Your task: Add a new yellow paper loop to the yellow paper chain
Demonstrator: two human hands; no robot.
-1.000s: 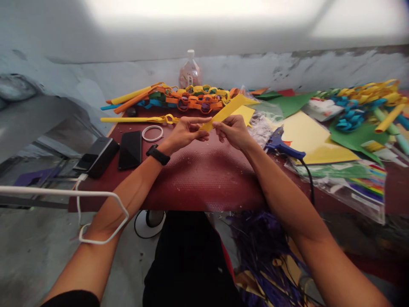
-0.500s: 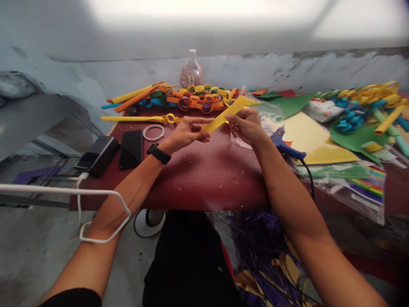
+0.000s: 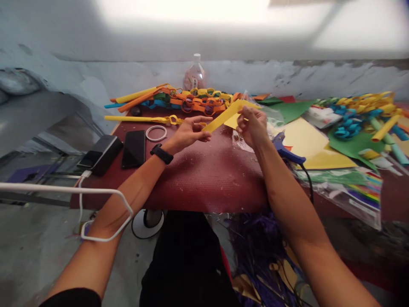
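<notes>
Between my hands, above the table, is a yellow paper strip (image 3: pixel 222 119), slanting up to the right and bent over at its far end. My left hand (image 3: pixel 189 131) pinches the lower left end between thumb and fingers. At the upper right end, my right hand (image 3: pixel 254 123) holds the strip with its fingers curled. Left of my left hand lies a rolled yellow paper stick with a small chain of loops (image 3: pixel 137 119). Behind both hands rests a paper chain of orange and yellow links (image 3: pixel 198 101). A blue glue gun (image 3: pixel 284 149) lies beside my right forearm.
A phone (image 3: pixel 133 148), a roll of tape (image 3: pixel 156 133) and a black box-shaped device (image 3: pixel 101 153) sit on the left. A plastic bottle (image 3: pixel 195 76) stands at the back. Yellow card sheets (image 3: pixel 306 143) and blue and yellow paper chains (image 3: pixel 351 121) cover the right side.
My right hand has shifted to the strip's far end and turned, and the strip now bends over there. My left hand keeps its pinch. The whole view has moved slightly.
</notes>
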